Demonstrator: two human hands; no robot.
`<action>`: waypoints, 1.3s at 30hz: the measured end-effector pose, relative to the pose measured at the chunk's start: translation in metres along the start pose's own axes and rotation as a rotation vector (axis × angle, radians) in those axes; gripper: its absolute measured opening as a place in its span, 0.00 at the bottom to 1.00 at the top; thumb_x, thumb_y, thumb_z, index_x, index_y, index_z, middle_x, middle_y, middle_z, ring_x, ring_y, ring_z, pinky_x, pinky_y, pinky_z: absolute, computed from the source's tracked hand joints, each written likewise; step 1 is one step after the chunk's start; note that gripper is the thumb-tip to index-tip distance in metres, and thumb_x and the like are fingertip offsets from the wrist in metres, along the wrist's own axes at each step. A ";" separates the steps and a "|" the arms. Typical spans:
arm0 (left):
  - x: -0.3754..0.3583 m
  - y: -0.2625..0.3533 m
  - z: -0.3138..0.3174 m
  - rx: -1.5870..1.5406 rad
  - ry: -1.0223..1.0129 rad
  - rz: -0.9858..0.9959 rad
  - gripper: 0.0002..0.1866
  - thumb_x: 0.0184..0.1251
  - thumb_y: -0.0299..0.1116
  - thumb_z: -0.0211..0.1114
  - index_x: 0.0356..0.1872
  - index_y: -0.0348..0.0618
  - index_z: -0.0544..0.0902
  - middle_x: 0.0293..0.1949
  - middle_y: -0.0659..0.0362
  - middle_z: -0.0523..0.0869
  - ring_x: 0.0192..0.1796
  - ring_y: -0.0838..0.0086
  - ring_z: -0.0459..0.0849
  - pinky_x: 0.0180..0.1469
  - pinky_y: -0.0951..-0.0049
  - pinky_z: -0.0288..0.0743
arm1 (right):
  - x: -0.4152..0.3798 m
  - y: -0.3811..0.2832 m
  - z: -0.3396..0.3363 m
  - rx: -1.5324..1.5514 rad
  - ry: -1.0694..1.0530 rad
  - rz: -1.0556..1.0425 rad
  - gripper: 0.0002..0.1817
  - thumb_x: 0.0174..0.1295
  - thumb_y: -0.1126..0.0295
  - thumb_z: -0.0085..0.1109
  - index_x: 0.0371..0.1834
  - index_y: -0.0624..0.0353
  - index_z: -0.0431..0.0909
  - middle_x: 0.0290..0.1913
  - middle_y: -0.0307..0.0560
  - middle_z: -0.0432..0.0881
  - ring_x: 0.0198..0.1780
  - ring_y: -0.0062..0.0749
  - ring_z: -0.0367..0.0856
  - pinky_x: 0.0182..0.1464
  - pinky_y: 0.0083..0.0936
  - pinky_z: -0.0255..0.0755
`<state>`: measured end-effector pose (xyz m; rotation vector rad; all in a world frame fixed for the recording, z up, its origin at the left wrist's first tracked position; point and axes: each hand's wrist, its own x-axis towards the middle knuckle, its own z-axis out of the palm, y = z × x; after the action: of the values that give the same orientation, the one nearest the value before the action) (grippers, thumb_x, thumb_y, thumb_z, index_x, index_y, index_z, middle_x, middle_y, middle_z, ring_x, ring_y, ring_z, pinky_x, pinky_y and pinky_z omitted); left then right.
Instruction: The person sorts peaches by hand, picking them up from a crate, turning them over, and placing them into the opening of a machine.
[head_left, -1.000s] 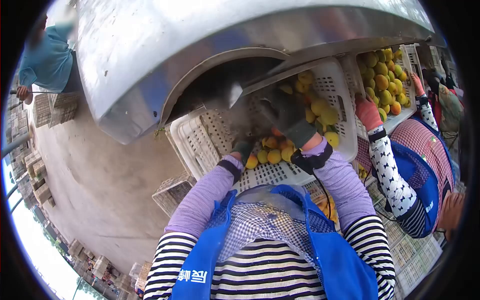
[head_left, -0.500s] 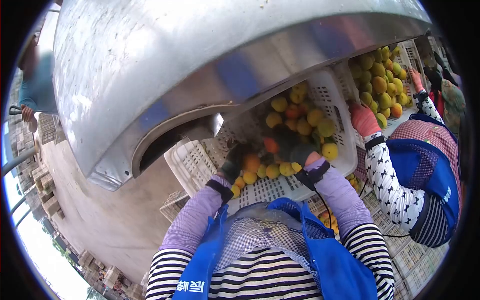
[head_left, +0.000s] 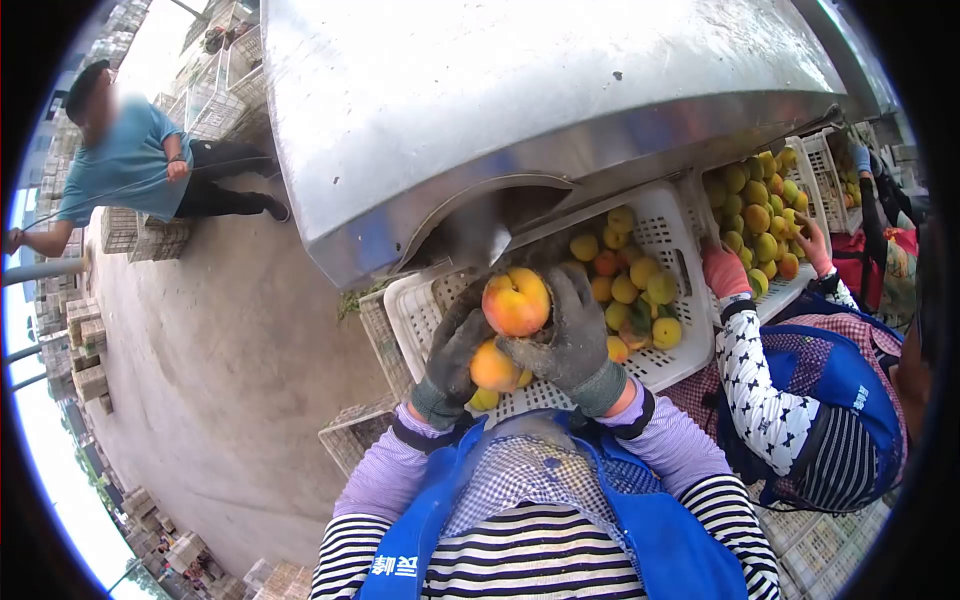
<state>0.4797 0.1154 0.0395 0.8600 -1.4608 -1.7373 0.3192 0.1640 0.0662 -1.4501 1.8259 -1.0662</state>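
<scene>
My left hand (head_left: 452, 352) and my right hand (head_left: 572, 340), both in dark grey gloves, are close together over a white plastic crate (head_left: 410, 292). Between them, at the fingertips, is a large red-and-yellow peach (head_left: 516, 302), gripped from both sides. A second, orange peach (head_left: 494, 367) sits just below it, against my left palm and the thumb of my right glove. More yellow and reddish peaches (head_left: 625, 288) lie in the right part of the crate. A few peaches under my hands are partly hidden.
A metal machine hood (head_left: 560, 160) with a curved opening hangs over the crate's far side. At right, a co-worker's pink-gloved hand (head_left: 726, 270) is at another crate of peaches (head_left: 757, 210). A person in a teal shirt (head_left: 130, 170) stands at left near stacked crates (head_left: 160, 238).
My hands have risen from low in the crate and come together, now holding peaches up. The view has shifted, showing more of the person at left. The co-worker's far hand has moved onto the peaches.
</scene>
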 end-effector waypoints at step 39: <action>0.008 0.019 0.006 -0.084 0.129 -0.037 0.30 0.74 0.45 0.62 0.68 0.36 0.69 0.60 0.54 0.77 0.61 0.70 0.76 0.62 0.69 0.71 | 0.018 -0.003 -0.021 -0.185 -0.077 -0.157 0.49 0.43 0.51 0.75 0.71 0.55 0.67 0.54 0.55 0.76 0.49 0.51 0.80 0.46 0.41 0.78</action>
<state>0.4725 0.1097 0.0585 0.9419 -1.2863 -1.7237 0.2988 0.1514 0.0809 -1.7428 1.8204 -0.9196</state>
